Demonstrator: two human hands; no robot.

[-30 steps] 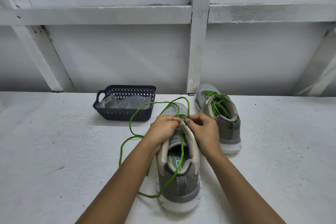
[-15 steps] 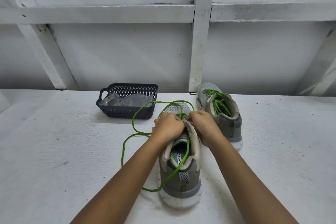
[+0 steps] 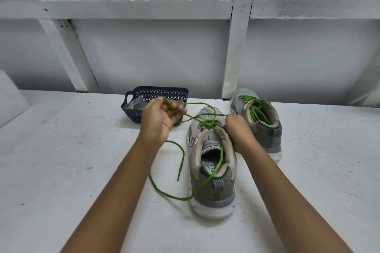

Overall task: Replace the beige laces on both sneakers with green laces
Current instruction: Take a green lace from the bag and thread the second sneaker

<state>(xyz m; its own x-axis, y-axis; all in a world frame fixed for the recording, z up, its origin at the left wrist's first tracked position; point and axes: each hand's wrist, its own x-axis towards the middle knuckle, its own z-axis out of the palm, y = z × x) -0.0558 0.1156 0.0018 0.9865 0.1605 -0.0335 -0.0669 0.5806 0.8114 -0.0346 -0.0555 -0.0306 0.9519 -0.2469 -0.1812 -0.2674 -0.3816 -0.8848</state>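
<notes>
Sneakers: two, grey, white-soled, green-laced. At 1 o'clock of the near sneaker (image 3: 213, 172) sits the far sneaker (image 3: 265, 129). Curled fingers of the left hand (image 3: 158, 122) hold its thin green lace (image 3: 164, 192) at 10 o'clock; the right hand (image 3: 237, 132) grips its collar. One navy basket (image 3: 141, 114) at 11 o'clock.

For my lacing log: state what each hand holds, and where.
Left hand pinches the green lace along its pulled-out stretch. Right hand grips the near sneaker at its right eyelet edge.

L hand (image 3: 159, 118) pinches green lace (image 3: 202, 116); R hand (image 3: 238, 129) grips near sneaker (image 3: 213, 172) collar.
</notes>
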